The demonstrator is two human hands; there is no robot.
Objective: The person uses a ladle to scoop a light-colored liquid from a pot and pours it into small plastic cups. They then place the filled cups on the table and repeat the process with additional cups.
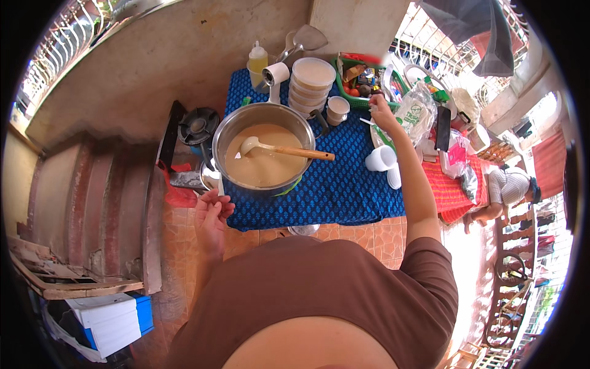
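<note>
My left hand is raised off the table's front left corner, fingers loosely curled and nothing visible in it. My right hand reaches to the front rim of a green plastic basket. Its fingers are bent together, and whether they pinch something is hidden. Between my hands stands a large steel pot of creamy tan liquid. A ladle with a wooden handle rests across its right rim, bowl in the liquid. Closest to my right forearm are white foam cups, lying on their side.
Stacked lidded tubs, small lidded cups and an oil squeeze bottle stand behind the pot. At left are a gas burner and stairs. Plastic bags crowd the right, with a person beyond.
</note>
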